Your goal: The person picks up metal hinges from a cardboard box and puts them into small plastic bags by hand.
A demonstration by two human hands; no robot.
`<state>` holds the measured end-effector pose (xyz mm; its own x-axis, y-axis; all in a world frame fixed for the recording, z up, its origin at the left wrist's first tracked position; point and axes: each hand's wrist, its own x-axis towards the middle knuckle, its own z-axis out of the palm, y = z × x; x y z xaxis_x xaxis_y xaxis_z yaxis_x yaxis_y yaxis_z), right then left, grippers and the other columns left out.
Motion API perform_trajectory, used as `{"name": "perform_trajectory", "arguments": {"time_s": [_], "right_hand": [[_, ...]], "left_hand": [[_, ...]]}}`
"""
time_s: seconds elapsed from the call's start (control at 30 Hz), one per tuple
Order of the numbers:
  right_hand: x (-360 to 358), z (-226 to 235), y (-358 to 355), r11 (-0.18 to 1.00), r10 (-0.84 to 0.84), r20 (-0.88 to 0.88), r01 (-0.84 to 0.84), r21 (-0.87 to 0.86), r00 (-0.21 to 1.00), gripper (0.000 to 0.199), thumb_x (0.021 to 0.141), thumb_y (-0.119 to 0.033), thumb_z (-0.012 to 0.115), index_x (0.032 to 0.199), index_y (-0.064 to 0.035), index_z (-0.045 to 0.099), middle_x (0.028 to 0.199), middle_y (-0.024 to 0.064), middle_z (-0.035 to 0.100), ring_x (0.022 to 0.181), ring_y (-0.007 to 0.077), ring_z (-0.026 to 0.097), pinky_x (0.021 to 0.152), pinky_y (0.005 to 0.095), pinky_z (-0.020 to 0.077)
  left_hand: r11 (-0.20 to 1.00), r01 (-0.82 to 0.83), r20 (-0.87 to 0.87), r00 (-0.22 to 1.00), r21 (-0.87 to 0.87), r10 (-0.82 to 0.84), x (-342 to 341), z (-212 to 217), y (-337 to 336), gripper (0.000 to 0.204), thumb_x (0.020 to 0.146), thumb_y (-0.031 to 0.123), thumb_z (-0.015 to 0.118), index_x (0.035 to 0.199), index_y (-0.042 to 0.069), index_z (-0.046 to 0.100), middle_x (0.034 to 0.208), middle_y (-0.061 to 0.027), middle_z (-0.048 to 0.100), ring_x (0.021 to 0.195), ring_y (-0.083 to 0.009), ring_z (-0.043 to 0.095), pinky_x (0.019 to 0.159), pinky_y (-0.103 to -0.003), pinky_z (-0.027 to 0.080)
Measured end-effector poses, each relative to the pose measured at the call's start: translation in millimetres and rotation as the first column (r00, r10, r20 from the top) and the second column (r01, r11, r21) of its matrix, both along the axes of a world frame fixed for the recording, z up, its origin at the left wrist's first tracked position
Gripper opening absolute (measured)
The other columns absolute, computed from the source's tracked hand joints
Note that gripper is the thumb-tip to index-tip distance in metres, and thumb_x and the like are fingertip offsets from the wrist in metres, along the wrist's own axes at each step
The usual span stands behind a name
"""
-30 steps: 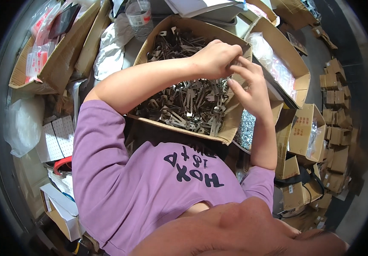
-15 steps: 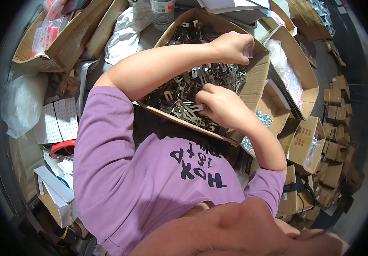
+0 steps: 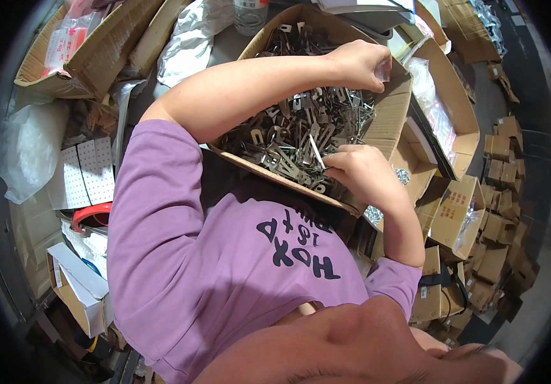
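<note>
A cardboard box [image 3: 243,163] full of loose, flat, slotted metal clips [image 3: 282,125] stands in front of me. My left hand [image 3: 360,64] reaches across its far right part, fingers curled round a small clear plastic piece [image 3: 383,69]. What kind of thing that piece is, I cannot make out. Over the near right part of the heap, my right hand [image 3: 370,171] has thumb and fingertips pinched together on a metal clip [image 3: 317,151], which sticks up bright and narrow, tilted to the left. Its lower end is hidden among the fingers and the other clips.
A clear plastic bottle [image 3: 250,16] and crumpled white material [image 3: 192,45] lie beyond the box. Another carton with plastic bags [image 3: 438,109] and small shiny metal parts [image 3: 373,215] sit at its right. An open carton [image 3: 106,57] is at far left, several cartons [image 3: 499,166] far right.
My right hand has shifted slightly right and toward me, and the clip at its fingertips now stands more upright. My left hand keeps its grip over the box.
</note>
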<state>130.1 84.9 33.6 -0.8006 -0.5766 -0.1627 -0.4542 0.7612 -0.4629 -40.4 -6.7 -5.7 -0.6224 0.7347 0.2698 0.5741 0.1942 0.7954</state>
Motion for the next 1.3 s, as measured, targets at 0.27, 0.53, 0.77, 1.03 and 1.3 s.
{"name": "perform_trajectory", "arguments": {"time_s": [0.27, 0.53, 0.77, 1.03, 1.3], "right_hand": [[4.1, -11.3, -2.4, 0.999, 0.000, -0.019, -0.001, -0.042, 1.000, 0.014, 0.071, -0.010, 0.068, 0.084, -0.0039, 0.068, 0.075, 0.0101, 0.061, 0.070, 0.0285, 0.061, 0.065, 0.0370, 0.0498], [4.7, -4.2, 1.7, 0.923, -0.285, -0.123, 0.237, -0.303, 0.951, 0.015, 0.072, -0.003, 0.066, 0.084, -0.0105, 0.068, 0.080, 0.0067, 0.063, 0.070, 0.0261, 0.063, 0.063, 0.0355, 0.0506], [7.7, -15.9, -5.1, 0.991, 0.001, 0.008, 0.000, -0.135, 1.000, 0.016, 0.071, -0.004, 0.063, 0.087, -0.0048, 0.067, 0.080, 0.0122, 0.062, 0.073, 0.0304, 0.061, 0.067, 0.0376, 0.0508], [8.1, -15.2, -10.7, 0.998, 0.033, 0.041, -0.035, 0.054, 0.999, 0.012, 0.070, -0.004, 0.064, 0.082, -0.0032, 0.063, 0.078, 0.0121, 0.061, 0.076, 0.0305, 0.061, 0.069, 0.0376, 0.0499], [1.2, -9.4, 5.9, 0.982, -0.097, -0.030, 0.091, -0.167, 0.995, 0.009, 0.073, -0.007, 0.065, 0.081, -0.0038, 0.063, 0.077, 0.0113, 0.061, 0.073, 0.0303, 0.061, 0.067, 0.0371, 0.0503]], "left_hand": [[1.000, -0.008, 0.011, 1.000, -0.026, 0.008, 1.4, -2.7, 2.1, 0.040, 0.066, 0.020, 0.074, 0.099, 0.001, 0.059, 0.090, -0.0144, 0.065, 0.086, -0.0259, 0.064, 0.078, -0.033, 0.051], [1.000, -0.019, -0.005, 1.000, -0.020, 0.019, -0.2, -0.8, -1.5, 0.042, 0.066, 0.021, 0.074, 0.100, 0.002, 0.059, 0.090, -0.0143, 0.065, 0.085, -0.0255, 0.064, 0.077, -0.033, 0.051], [0.999, -0.034, -0.023, 0.999, -0.021, 0.034, -1.8, -4.3, 1.7, 0.043, 0.066, 0.022, 0.074, 0.100, 0.001, 0.058, 0.090, -0.0144, 0.065, 0.085, -0.0253, 0.064, 0.077, -0.033, 0.050], [0.999, 0.036, 0.024, 0.999, -0.032, -0.035, 2.7, -1.5, 3.1, 0.042, 0.066, 0.020, 0.074, 0.101, 0.001, 0.058, 0.091, -0.0140, 0.065, 0.085, -0.0241, 0.064, 0.077, -0.033, 0.051], [0.996, 0.064, 0.047, 0.997, -0.057, -0.061, 5.2, 2.2, -0.4, 0.043, 0.067, 0.019, 0.075, 0.102, 0.001, 0.057, 0.089, -0.0131, 0.065, 0.083, -0.0225, 0.064, 0.076, -0.032, 0.050]]}}
